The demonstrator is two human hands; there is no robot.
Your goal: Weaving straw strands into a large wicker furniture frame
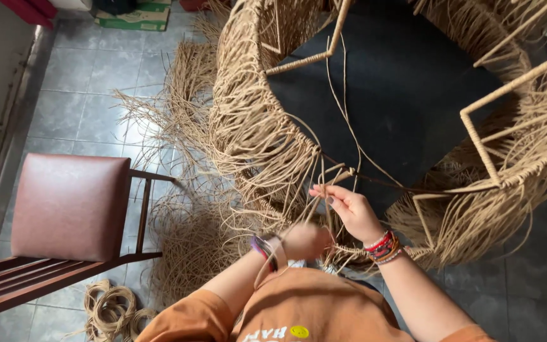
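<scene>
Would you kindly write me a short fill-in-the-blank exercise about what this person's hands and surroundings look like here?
1. The right hand pinches tan ____ at the woven frame.
2. The chair beside the person has a ____ padded back.
3. Coils of cord lie on the tiled ____.
4. Beaded bracelets circle the ____ wrist.

Missing words: cord; reddish-brown; floor; right

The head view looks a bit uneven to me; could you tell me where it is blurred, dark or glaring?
In the head view, the left hand is smeared by motion blur, while the right hand pinching the cord strands is fairly sharp; the black panel inside the woven frame shows no detail; the grey floor tiles carry soft daylight sheen; straight lines bow near the edges.
</scene>
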